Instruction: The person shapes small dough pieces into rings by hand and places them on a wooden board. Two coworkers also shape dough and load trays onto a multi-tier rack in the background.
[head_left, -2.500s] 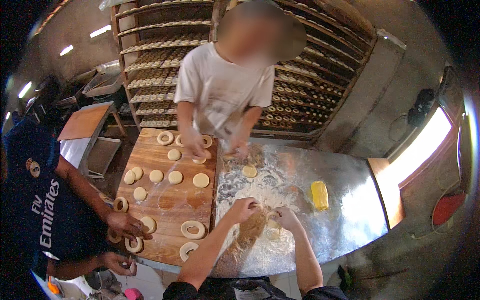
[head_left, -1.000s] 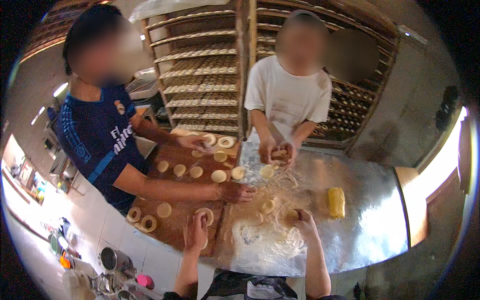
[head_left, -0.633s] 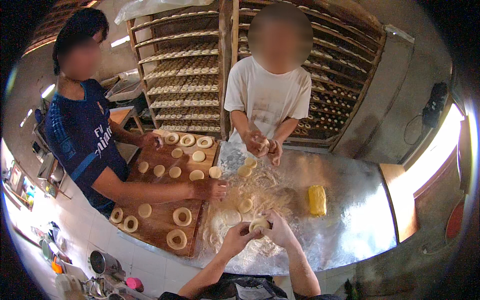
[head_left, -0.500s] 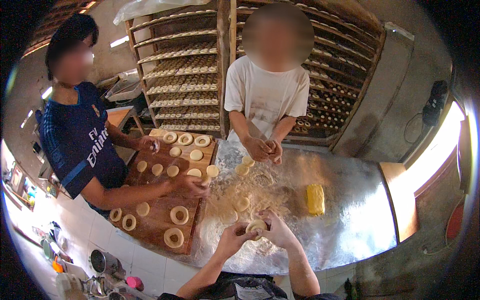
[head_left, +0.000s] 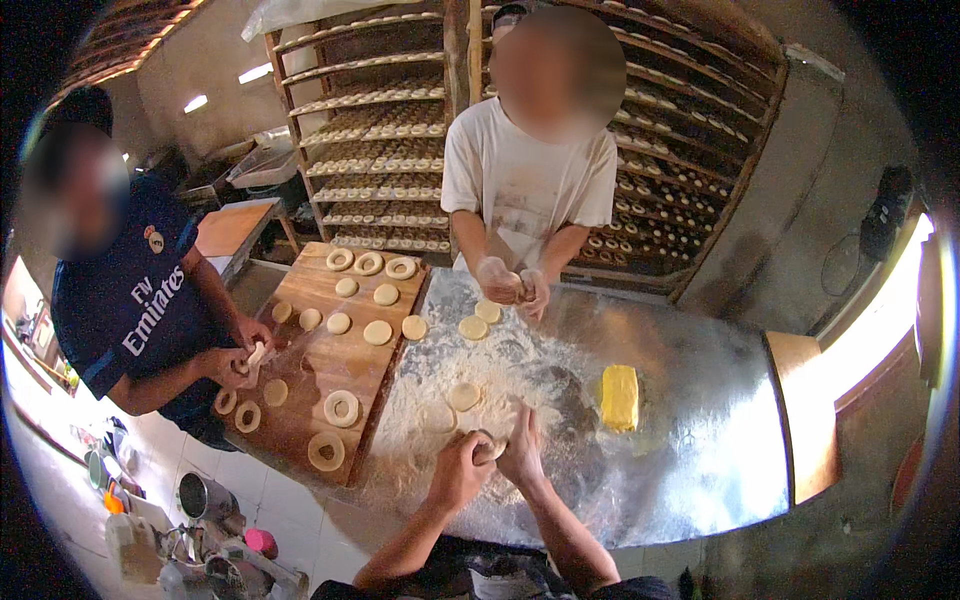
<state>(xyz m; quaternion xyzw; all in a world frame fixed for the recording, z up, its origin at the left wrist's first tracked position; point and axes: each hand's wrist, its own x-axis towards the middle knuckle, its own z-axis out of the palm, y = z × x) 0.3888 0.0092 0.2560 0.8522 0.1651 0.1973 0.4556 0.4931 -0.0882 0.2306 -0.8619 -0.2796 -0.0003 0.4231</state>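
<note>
A pale dough ring [head_left: 488, 450] is between my hands, low over the floured metal table, partly hidden by fingers. My left hand [head_left: 463, 476] is closed around its left side. With fingers stretched out and pointing away from me, my right hand [head_left: 521, 450] lies along the dough's right side, and its thumb side seems to touch it. Just beyond my left hand are a flat dough disc [head_left: 464, 396] and a thinner, flour-covered disc [head_left: 436, 417] on the table. Farther off lie two more dough discs [head_left: 474, 327], near the hands of a co-worker.
A wooden board [head_left: 290, 365] at left carries several dough rings and discs. A yellow block [head_left: 620, 398] rests on the metal table [head_left: 700, 420] at right. Two co-workers, in a dark blue jersey [head_left: 130, 300] and a white shirt [head_left: 540, 175], handle dough. Loaded racks [head_left: 370, 130] stand behind.
My right hand has straightened its fingers along the dough, and both hands have shifted slightly left. The co-worker at left has drawn an outstretched arm back from the board, bringing both hands together.
</note>
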